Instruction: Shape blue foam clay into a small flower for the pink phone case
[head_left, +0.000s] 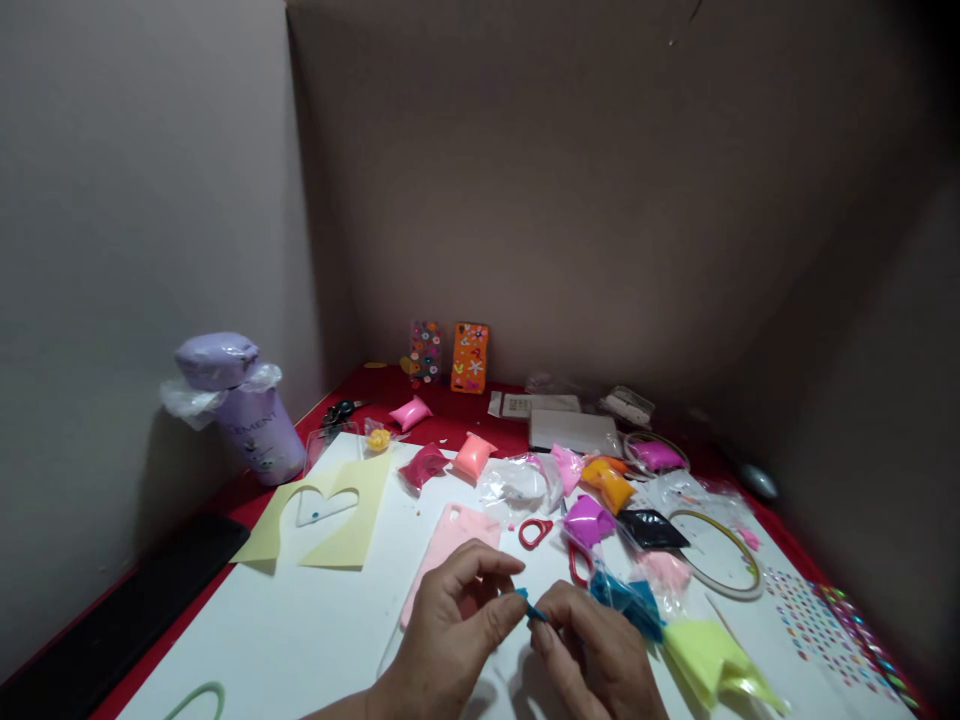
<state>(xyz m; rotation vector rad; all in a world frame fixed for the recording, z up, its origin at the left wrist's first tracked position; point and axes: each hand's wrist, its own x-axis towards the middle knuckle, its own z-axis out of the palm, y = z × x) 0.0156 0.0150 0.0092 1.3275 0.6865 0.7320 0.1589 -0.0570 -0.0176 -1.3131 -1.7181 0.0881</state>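
Note:
My left hand [457, 630] and my right hand [596, 650] are close together over the white board [300, 640]. Between their fingertips is a small piece of blue modelling clay [534, 609], pinched from both sides. A pink phone case [450, 540] lies just behind my left hand, which hides its near part. Beyond my right hand are red-handled scissors [535, 533], their blades covered. An opened packet of blue clay [630, 602] sits beside my right hand, and a yellow-green clay packet [716, 660] lies to its right.
Several colourful clay packets [589, 520] spread across the board's far right. A yellow paper with a heart cut-out [356, 540] lies left, near a purple container [262, 435]. Decorated phone cases [470, 358] lean on the back wall. Gem stickers [814, 625] are at right.

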